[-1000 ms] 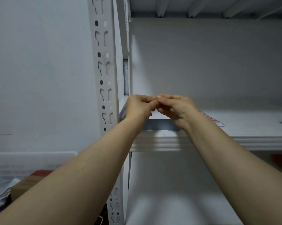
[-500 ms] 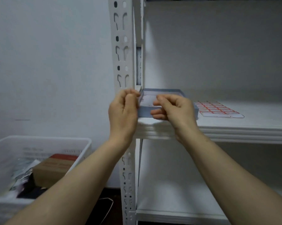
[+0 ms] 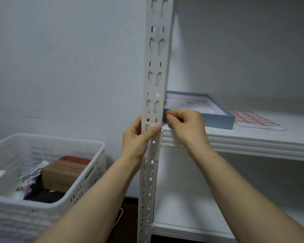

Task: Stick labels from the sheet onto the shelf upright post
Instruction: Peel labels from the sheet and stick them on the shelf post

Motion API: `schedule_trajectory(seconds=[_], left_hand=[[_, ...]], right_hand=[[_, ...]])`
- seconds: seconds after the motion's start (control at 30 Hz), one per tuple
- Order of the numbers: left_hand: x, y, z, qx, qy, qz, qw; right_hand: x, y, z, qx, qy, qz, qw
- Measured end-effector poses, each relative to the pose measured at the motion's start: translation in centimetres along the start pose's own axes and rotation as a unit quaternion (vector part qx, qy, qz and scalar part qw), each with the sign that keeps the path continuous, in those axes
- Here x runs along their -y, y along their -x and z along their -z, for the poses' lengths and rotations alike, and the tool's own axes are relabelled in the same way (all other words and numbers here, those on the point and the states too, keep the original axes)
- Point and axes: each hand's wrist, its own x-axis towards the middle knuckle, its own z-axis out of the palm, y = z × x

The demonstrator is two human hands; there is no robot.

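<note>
Nearest on my feed, the left hand [image 3: 137,137] grips the shelf upright post [image 3: 156,71], thumb across its slotted front and fingers behind. The right hand [image 3: 186,127] is curled, tips pinched at the post's right edge; I cannot tell whether a label sits between them. A white basket [image 3: 42,142] holding a cardboard box [image 3: 63,171] stands to the left. On the white shelf board [image 3: 252,142], a shallow blue box [image 3: 217,121] lies beside the label sheet [image 3: 252,118], before a plain pale wall [image 3: 69,67].
</note>
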Motion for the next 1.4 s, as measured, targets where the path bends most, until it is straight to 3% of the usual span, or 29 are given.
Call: schedule_trajectory(seconds=[0.77,1.4], left_hand=[[-0.4,0.1,-2.5,-0.079,0.094,0.026,0.992],[-0.4,0.1,-3.6,-0.120,0.088,0.036,0.988]], right_hand=[[-0.7,-0.4,-0.1,0.043,-0.080,-0.019,0.996],[-0.4,0.1,-0.1,0.037,-0.073,-0.016,0.997]])
